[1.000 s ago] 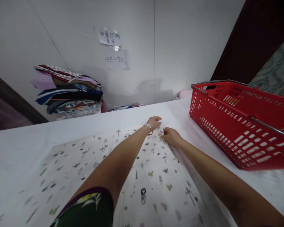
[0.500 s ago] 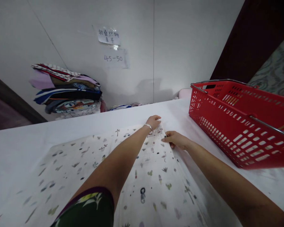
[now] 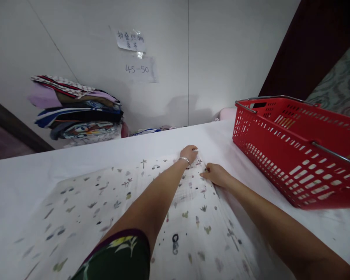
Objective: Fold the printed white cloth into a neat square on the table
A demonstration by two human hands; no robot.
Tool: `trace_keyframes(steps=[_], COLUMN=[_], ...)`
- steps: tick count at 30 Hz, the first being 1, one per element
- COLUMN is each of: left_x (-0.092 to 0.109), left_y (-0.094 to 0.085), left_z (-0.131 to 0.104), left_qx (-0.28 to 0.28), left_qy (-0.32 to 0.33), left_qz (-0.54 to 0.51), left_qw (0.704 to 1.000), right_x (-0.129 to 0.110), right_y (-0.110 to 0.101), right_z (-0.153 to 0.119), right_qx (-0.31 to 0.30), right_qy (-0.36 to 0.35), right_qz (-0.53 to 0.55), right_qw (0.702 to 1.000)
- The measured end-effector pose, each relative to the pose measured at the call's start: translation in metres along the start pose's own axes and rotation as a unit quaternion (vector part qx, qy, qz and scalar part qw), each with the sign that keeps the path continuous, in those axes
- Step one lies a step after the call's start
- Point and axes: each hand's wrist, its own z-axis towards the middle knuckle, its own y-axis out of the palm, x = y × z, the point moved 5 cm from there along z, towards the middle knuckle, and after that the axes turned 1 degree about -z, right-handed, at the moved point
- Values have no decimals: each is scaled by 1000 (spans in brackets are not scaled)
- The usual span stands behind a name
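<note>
A thin white cloth (image 3: 105,202) printed with small palms, flamingos and rainbows lies spread over the white-covered table, its right part folded over in layers. My left hand (image 3: 189,154), with a bracelet at the wrist, pinches the cloth at its far right corner. Just nearer along the right edge, my right hand (image 3: 217,174) has thumb and forefinger closed on the same cloth. The left forearm crosses above the cloth and hides part of its middle.
At the right of the table stands a red plastic basket (image 3: 280,155) with metal handles. A stack of folded fabrics (image 3: 78,111) rises at the back left against the wall. Two paper notes (image 3: 137,69) are taped to the wall. White table surface (image 3: 151,146) shows beyond the cloth.
My left hand has shifted slightly nearer at the far corner. My right hand has turned a little and moved slightly right along the edge. The view has shifted slightly.
</note>
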Motion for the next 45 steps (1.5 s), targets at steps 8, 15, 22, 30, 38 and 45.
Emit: trace_keyframes(steps=[8, 15, 22, 30, 38, 45], left_x=[5, -27, -21, -119, -169, -172], left_y=[-27, -35, -69, -160, -210, -219], left_z=[-43, -107, -147, -276, -387, -402], left_qx=[-6, -130, -120, -67, 33, 4], left_qy=[97, 117, 102, -87, -250, -242], left_qz=[84, 225, 185, 306, 337, 285], left_qw=[992, 958, 970, 946, 907, 927], right_x=[-36, -34, -49, -36, -41, -37], right_y=[1, 45, 45, 73, 77, 87], right_z=[-41, -54, -70, -83, -116, -136], right_qx=[136, 51, 103, 114, 126, 125], right_qy=[-170, -186, -205, -242, -190, -177], right_qz=[-97, -120, -173, -176, -169, -192], right_qw=[971, 974, 958, 947, 959, 957])
